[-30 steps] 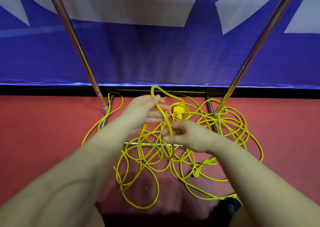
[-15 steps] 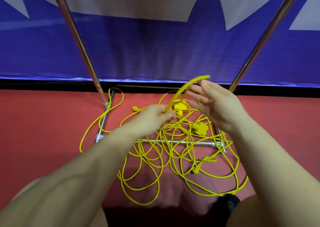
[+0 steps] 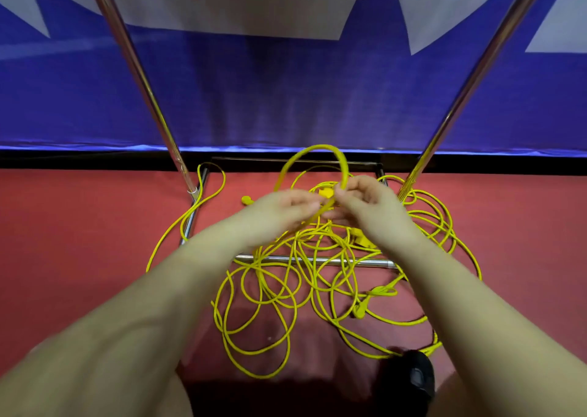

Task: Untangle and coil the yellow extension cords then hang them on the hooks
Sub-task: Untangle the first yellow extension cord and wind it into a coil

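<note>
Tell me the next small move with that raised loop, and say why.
Probably draw more cord up through the left hand while the right hand keeps the raised loop: only one loop is formed, and the tangled cords lie across the rack's base bar.

Left hand motion-blurred; its grip on the yellow cord loop indistinct. Both metal poles cut off at top edge.
</note>
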### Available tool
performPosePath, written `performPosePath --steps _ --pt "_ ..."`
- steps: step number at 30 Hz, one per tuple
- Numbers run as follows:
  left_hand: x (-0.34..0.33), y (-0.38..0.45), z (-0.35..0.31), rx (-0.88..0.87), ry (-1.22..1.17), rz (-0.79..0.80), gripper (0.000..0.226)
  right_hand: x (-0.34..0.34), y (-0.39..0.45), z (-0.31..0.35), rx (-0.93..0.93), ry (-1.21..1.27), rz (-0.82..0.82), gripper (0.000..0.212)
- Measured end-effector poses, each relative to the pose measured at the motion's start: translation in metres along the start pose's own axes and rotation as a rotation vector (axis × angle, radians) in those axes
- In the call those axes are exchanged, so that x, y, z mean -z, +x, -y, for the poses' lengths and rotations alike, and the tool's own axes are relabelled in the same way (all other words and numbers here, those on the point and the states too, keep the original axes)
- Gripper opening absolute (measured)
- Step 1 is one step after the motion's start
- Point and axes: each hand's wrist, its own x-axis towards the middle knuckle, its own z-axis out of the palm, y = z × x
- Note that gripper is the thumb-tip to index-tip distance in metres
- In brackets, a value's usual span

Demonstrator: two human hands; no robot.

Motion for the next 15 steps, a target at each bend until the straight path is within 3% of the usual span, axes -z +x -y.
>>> performPosePath --steps 3,7,9,11,13,15 --pt "-0.005 0.0 0.014 0.013 0.305 0.06 0.023 0.017 0.003 0.012 -0.055 0.277 -0.142 0.02" --pt "-0.009 0.005 0.019 -0.074 0.504 -0.11 0.012 0.032 0.008 0.015 -0.085 0.388 -0.221 0.018" --pt "-0.01 0.005 0.014 -0.078 0.331 -0.158 0.009 0.03 0.009 0.011 -0.102 0.368 -0.167 0.011" --pt "-0.007 0.002 0.006 -0.024 0.048 -0.18 0.012 0.024 0.006 -0.002 -0.14 0.156 -0.047 0.029" --pt "-0.004 -0.002 -0.004 0.014 -0.228 -0.161 0.015 0.009 -0.003 -0.014 -0.177 -0.12 0.17 0.043" --pt "-0.003 -0.007 -0.011 0.015 -0.433 -0.118 0.017 -0.005 -0.011 -0.025 -0.156 -0.316 0.399 0.044"
